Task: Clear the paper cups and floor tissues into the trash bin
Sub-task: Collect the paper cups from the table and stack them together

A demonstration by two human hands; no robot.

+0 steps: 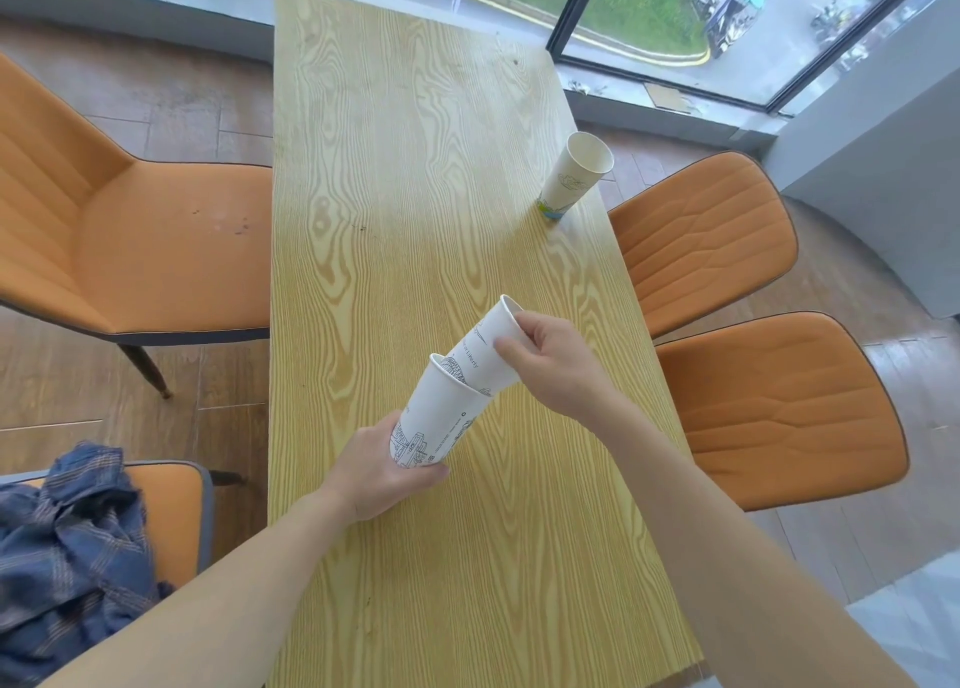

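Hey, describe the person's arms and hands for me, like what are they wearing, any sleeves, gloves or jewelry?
Both forearms are bare: no sleeves reach into view. The left hand and right hand wear no gloves, and no rings, watch or bracelets show on the fingers or wrists. No markings are visible.

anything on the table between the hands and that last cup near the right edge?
Nothing visible. The third cup stands alone near the table's right edge, with bare wood between it and both hands. But both are occupied: the left hand holds one cup and the right hand is nesting another cup into it.
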